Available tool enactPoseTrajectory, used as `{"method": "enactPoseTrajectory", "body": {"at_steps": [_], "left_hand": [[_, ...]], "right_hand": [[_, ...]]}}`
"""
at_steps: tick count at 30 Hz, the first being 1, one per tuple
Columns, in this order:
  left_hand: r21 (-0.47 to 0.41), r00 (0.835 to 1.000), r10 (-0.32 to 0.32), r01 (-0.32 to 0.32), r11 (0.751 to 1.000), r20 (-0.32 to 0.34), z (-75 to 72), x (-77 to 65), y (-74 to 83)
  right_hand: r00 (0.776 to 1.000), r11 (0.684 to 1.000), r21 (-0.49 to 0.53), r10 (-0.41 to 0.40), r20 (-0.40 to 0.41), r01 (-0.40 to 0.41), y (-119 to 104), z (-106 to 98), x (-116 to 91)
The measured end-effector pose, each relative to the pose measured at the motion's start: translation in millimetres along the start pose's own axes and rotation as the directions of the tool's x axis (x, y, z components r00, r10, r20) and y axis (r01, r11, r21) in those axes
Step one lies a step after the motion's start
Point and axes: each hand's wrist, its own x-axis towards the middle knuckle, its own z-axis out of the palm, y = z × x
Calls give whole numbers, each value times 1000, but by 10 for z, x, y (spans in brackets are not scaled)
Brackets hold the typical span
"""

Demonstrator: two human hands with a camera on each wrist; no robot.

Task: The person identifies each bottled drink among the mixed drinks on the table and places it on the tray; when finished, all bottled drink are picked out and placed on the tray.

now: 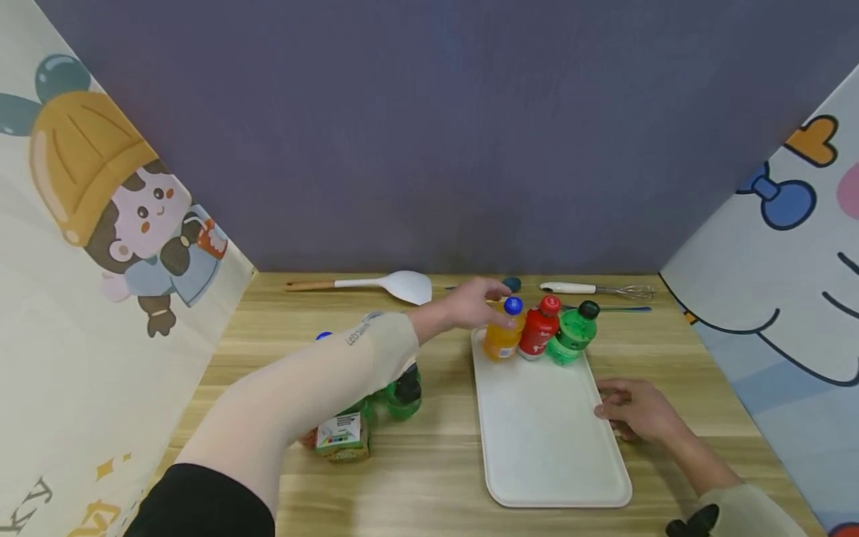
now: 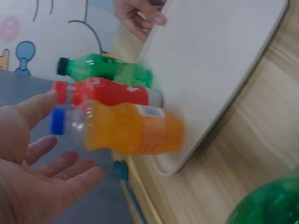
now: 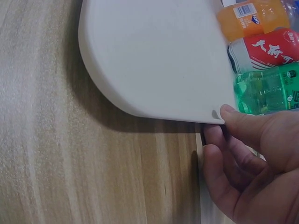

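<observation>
A white tray [image 1: 546, 432] lies on the wooden table. Along its far end stand an orange soda bottle [image 1: 503, 339] with a blue cap, a red bottle [image 1: 539, 328] and a green bottle [image 1: 573, 335] with a black cap. My left hand [image 1: 473, 304] is just beside the orange bottle; in the left wrist view its fingers [image 2: 77, 186] are spread apart, with a gap to the bottle. With thumb and fingers, my right hand [image 3: 252, 158] pinches the tray's right edge. The thumb is on top and the fingers are below the rim.
Left of the tray, partly hidden under my left arm, are a green bottle [image 1: 405, 395] and a small carton [image 1: 344, 436]. Along the back lie a white spatula [image 1: 406, 286], a teal-headed utensil [image 1: 512, 284] and a whisk [image 1: 624, 291]. Printed panels stand at both sides.
</observation>
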Motion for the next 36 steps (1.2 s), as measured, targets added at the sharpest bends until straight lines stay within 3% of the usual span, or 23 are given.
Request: {"method": "enactPoseTrajectory", "body": {"at_steps": [16, 29, 36], "left_hand": [[-88, 994, 88, -93, 992, -67, -520, -511, 110], [24, 982, 114, -111, 994, -149, -754, -921, -156], [35, 973, 132, -128, 991, -190, -869, -1210, -328]], "right_hand": [[1000, 1000, -8, 6, 1, -6, -33, 5, -6], [1000, 1000, 6, 11, -9, -11, -18, 26, 9], [1000, 1000, -12, 2, -14, -2, 3, 25, 18]]}}
